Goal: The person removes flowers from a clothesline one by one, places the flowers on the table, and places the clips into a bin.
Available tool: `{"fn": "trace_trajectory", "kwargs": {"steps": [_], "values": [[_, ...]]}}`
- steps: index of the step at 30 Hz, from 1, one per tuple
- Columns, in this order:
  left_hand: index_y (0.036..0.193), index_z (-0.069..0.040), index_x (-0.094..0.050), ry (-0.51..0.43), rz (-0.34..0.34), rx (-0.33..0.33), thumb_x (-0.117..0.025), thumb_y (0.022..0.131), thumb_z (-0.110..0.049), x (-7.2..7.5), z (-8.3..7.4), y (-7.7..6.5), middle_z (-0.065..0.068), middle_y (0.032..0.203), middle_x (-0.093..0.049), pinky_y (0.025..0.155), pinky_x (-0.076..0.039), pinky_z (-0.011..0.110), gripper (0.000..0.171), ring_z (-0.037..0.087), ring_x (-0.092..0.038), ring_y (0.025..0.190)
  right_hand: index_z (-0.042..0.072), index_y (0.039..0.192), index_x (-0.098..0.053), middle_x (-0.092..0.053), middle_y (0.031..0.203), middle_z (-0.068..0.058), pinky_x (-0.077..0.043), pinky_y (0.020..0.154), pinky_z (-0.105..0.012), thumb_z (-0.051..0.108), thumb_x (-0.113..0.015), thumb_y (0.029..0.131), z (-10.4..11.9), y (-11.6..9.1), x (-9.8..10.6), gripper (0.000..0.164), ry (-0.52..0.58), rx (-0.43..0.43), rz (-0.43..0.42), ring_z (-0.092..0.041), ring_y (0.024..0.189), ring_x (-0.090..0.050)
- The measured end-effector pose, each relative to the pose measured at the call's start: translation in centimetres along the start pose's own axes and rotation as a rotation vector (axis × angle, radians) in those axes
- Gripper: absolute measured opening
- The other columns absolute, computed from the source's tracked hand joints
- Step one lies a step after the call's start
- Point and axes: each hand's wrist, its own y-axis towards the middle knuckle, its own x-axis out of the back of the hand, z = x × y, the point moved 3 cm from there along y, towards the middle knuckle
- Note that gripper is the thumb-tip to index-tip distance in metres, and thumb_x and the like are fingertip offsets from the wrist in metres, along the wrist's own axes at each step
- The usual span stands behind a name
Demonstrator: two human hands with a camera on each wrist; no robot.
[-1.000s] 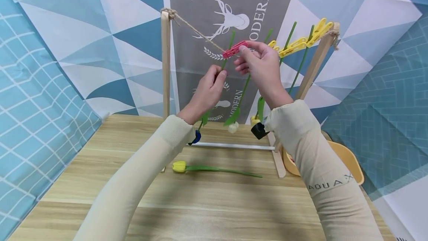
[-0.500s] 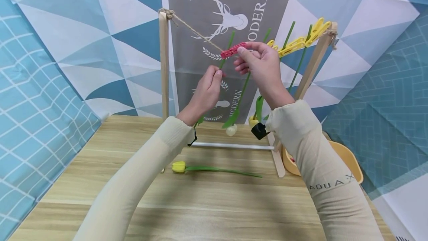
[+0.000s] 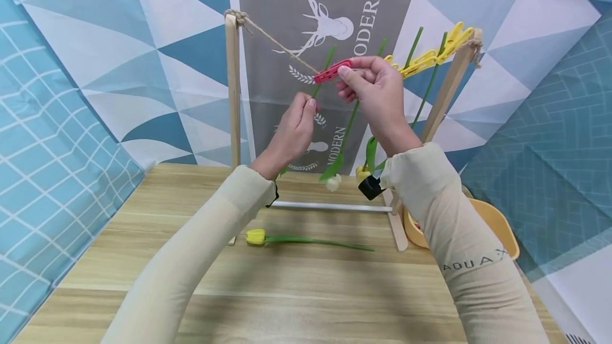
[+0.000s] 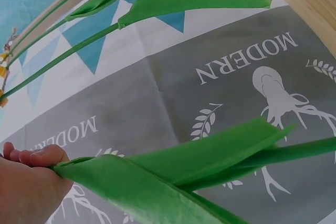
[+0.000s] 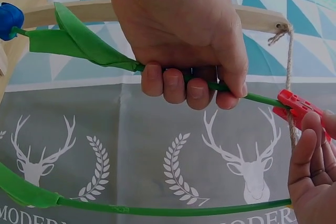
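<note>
My left hand (image 3: 292, 129) grips the green stem of an artificial blue flower (image 5: 10, 22), which hangs head down; its bloom is hidden in the head view. With thumb and index finger, my right hand (image 3: 375, 94) pinches a red clothespin (image 3: 332, 71). That clothespin sits on the twine (image 3: 282, 46) with its front end at the flower's stem, whose tip sticks up above it. In the right wrist view the stem (image 5: 262, 99) runs from the left fist to the clothespin. Whether the clothespin clamps the stem, I cannot tell.
Wooden posts (image 3: 232, 89) hold up the twine. Yellow clothespins (image 3: 421, 63) on it hold hanging flowers, including a white one (image 3: 333, 182) and a yellow one (image 3: 362, 174). A yellow tulip (image 3: 255, 237) lies on the table, and a yellow-orange container (image 3: 497, 224) stands right.
Both hands keep their holds on the stem and the clothespin. My left hand has shifted slightly left, and the blue bloom has gone out of sight behind its wrist in the head view.
</note>
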Motion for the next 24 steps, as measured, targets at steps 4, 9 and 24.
{"fn": "trace_trajectory", "kwargs": {"steps": [4,9,24], "values": [[0.101,-0.004,-0.043,0.014,-0.004,-0.025,-0.027,0.103,-0.022,0.2,-0.2,0.1,0.004,0.084,-0.037,0.069,-0.033,0.028,0.024,0.018,-0.038,0.077,0.004,0.092,-0.061,-0.065,0.066,-0.002,-0.051,0.060,-0.023,0.008,-0.069,0.083,0.2,0.0,0.0,0.012,0.016,0.033,-0.001,-0.012,0.056,-0.060],[0.101,-0.001,-0.043,0.026,-0.005,-0.049,-0.028,0.103,-0.020,0.4,-0.6,0.1,0.005,0.085,-0.037,0.070,-0.033,0.028,0.024,0.019,-0.038,0.078,0.005,0.090,-0.062,-0.065,0.066,-0.002,-0.050,0.059,-0.022,0.007,-0.069,0.083,0.5,-0.1,0.0,0.010,0.033,0.060,-0.001,-0.012,0.056,-0.060],[0.102,0.000,-0.043,0.036,-0.006,-0.069,-0.029,0.102,-0.018,0.5,-1.0,-0.3,0.006,0.086,-0.038,0.072,-0.033,0.028,0.023,0.019,-0.038,0.080,0.004,0.089,-0.062,-0.066,0.068,-0.005,-0.051,0.060,-0.021,0.007,-0.070,0.082,1.1,-0.6,0.6,0.011,0.073,0.088,-0.004,-0.013,0.057,-0.060]]}}
